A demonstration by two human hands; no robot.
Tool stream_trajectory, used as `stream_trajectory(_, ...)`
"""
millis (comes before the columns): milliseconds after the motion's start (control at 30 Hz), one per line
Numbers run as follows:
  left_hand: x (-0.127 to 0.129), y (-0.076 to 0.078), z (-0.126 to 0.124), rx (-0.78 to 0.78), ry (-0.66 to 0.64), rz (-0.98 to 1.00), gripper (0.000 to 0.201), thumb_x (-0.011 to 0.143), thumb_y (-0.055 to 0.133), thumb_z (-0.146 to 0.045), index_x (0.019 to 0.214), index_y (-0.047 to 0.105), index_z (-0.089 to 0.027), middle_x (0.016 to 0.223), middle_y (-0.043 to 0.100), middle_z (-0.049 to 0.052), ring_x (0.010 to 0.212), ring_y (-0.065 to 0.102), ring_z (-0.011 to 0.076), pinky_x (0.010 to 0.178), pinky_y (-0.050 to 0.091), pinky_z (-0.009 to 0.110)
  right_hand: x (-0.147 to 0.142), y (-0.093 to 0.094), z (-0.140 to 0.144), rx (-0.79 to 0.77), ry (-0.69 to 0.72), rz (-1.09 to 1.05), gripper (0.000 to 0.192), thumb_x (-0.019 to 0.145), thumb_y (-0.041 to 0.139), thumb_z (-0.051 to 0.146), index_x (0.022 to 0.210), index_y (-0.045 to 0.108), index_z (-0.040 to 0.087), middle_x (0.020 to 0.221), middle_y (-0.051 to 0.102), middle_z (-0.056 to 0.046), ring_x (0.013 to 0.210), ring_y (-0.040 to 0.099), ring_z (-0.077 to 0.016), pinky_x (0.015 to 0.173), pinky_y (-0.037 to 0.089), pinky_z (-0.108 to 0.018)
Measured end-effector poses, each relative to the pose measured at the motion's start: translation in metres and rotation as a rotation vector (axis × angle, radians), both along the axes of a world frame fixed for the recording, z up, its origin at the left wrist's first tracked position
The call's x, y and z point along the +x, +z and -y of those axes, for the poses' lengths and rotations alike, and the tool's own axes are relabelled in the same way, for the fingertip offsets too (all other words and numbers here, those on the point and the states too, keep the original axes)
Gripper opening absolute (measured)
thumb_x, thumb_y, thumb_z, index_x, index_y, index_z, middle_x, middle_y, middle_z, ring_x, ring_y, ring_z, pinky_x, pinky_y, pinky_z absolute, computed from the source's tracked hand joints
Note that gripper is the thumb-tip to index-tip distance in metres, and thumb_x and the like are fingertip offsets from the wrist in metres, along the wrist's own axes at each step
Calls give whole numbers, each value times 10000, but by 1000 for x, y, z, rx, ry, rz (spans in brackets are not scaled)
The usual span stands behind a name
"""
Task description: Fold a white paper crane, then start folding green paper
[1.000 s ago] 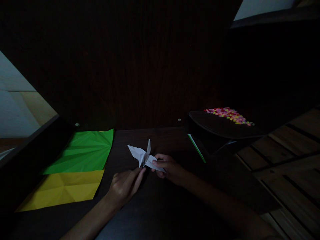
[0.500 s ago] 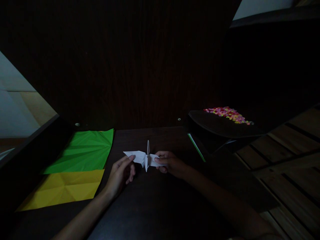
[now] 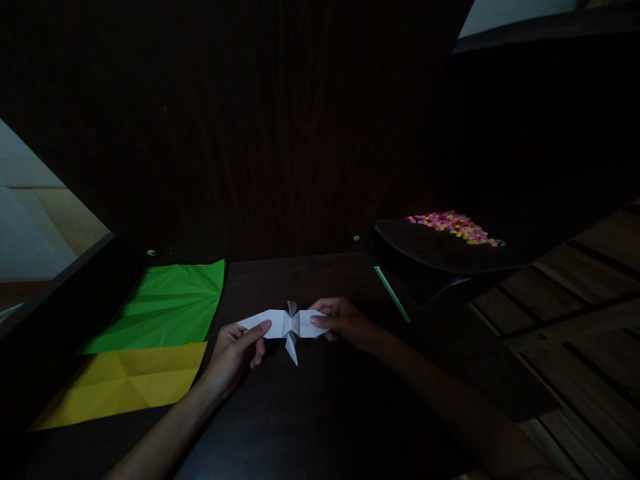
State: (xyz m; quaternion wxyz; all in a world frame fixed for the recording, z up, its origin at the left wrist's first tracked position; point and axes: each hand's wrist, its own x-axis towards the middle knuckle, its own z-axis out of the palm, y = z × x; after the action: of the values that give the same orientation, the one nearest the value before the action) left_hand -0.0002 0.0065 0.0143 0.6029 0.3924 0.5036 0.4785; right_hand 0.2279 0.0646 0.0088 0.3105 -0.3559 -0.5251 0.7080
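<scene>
A white folded paper figure (image 3: 285,325) is being held just above the near middle of a dark wooden table (image 3: 320,413). The left hand (image 3: 235,350) is pinching its left wing between thumb and fingers, and the right hand (image 3: 343,321) is pinching its right wing the same way; the two hands are sitting apart, one at each end, with the wings lying stretched out flat between them. A small point of the figure is hanging down at the centre, toward the table.

To the left, a creased green paper sheet (image 3: 167,307) is lying flat on the table, and a creased yellow paper sheet (image 3: 125,380) is lying just nearer, its far edge touching the green one. To the far right, a dark shallow tray (image 3: 430,250) is sitting raised above the table, and it is holding a scatter of small coloured pieces (image 3: 457,227), pink, yellow and green, too small to make out. A thin green strip (image 3: 393,303) is showing just below the tray's left edge.
</scene>
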Motion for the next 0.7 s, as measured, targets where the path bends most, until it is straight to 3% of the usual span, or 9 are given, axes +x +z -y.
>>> stream_trajectory(167, 1, -1, 2, 43, 21, -25, 473, 729, 723, -409, 377, 545, -146, 339, 466, -13, 304, 368, 63, 340, 273, 199, 1, 2, -2, 4, -39, -24, 292, 681, 773, 336, 876, 709, 128, 655, 649, -21, 491, 527, -83, 387, 289, -175)
stream_trajectory(333, 4, -2, 3, 33, 5, -44, 481, 757, 694, -434, 404, 545, -143, 372, 501, 1, 317, 416, 80, 346, 311, 207, 0, 0, -2, -9, -91, -31, 298, 670, 781, 352, 854, 713, 128, 643, 632, -8, 448, 449, -55, 382, 270, -178)
stream_trajectory(500, 2, -1, 7, 92, -26, -116, 481, 829, 547, -566, 633, 647, -138, 440, 566, 16, 352, 506, 136, 357, 386, 240, -2, -4, -1, 3, -83, -48, 304, 688, 773, 383, 839, 697, 130, 648, 626, -8, 454, 462, -60, 388, 292, -181)
stream_trajectory(567, 1, 2, 12, 251, -23, -300, 501, 878, 477, -537, 596, 620, -148, 428, 550, 13, 361, 504, 129, 373, 387, 233, -2, -4, 0, 9, -98, -55, 307, 690, 773, 388, 835, 687, 131, 645, 624, -6, 448, 462, -60, 386, 291, -182)
stream_trajectory(633, 2, 4, 18, 541, 26, -575, 436, 859, 549, -427, 507, 546, -169, 411, 501, -16, 367, 485, 107, 385, 376, 211, -2, -3, 0, 21, -111, -58, 309, 691, 772, 393, 831, 680, 133, 635, 615, 3, 432, 449, -55, 382, 288, -182)
stream_trajectory(700, 5, 6, 24, 842, 101, -756, 261, 800, 638, -334, 603, 586, -170, 484, 555, -23, 414, 533, 109, 433, 425, 210, -2, -1, 0, 35, -113, -53, 314, 694, 769, 400, 829, 676, 133, 628, 607, 8, 422, 438, -52, 380, 288, -183)
